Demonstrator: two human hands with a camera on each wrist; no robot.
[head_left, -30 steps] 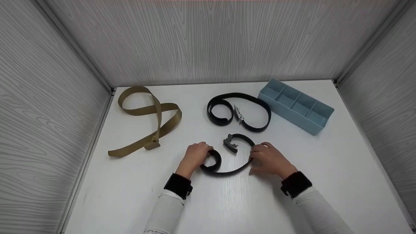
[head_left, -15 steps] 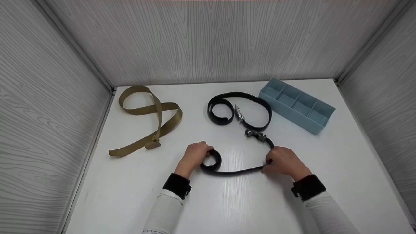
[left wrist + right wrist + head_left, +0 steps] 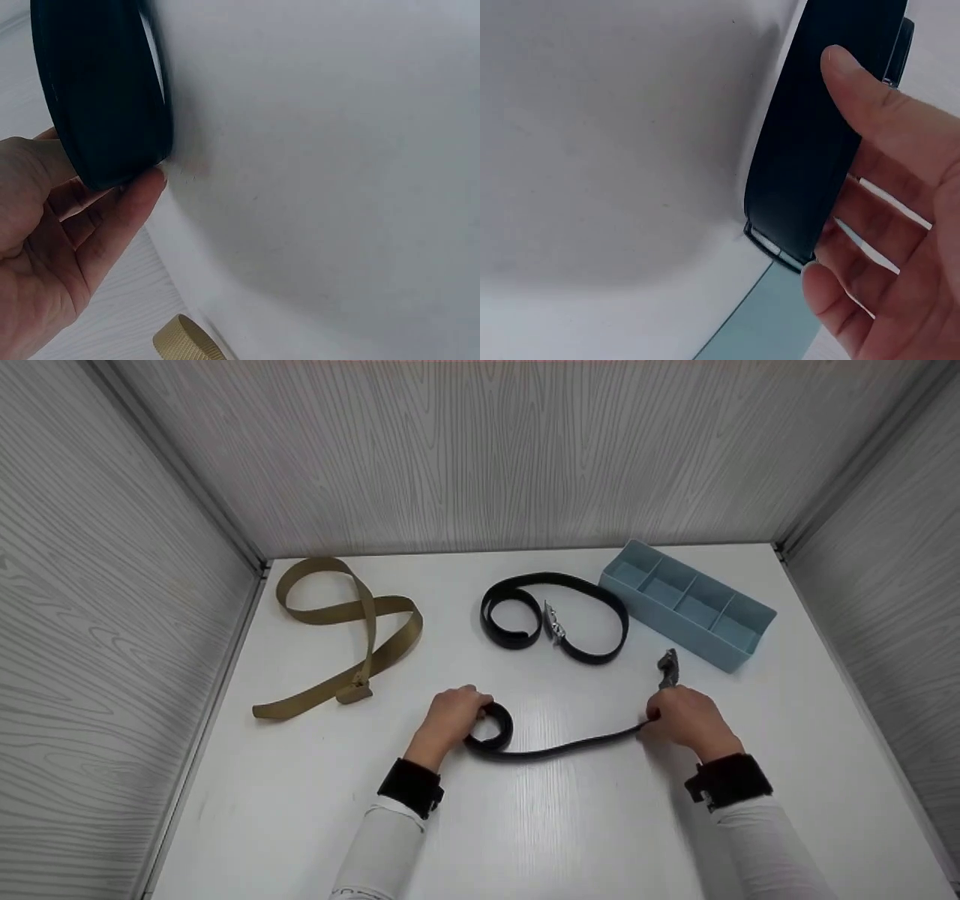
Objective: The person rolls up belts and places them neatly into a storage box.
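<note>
A black belt (image 3: 570, 748) stands on its edge on the white table, coiled at its left end and stretched out nearly straight to the right. My left hand (image 3: 448, 718) grips the coil; in the left wrist view its fingers (image 3: 124, 221) hold the lower edge of the dark strap (image 3: 105, 90). Near the buckle (image 3: 668, 667), my right hand (image 3: 691, 721) pinches the strap. The right wrist view has the thumb (image 3: 855, 82) on the strap's near face and the other fingers behind it. That buckle points away from me, beyond the right hand.
Behind lies a second black belt (image 3: 551, 578) with a silver buckle (image 3: 553, 622), loosely curled. A tan webbing belt (image 3: 319, 616) is looped at the left. The blue divided tray (image 3: 667, 622) sits back right. Grey wood-grain walls (image 3: 450, 457) enclose the table.
My right hand has moved right, closing its hold on the strap and pulling the curved buckle end out straighter. The buckle has swung right and now points away. The left hand stays on the coil.
</note>
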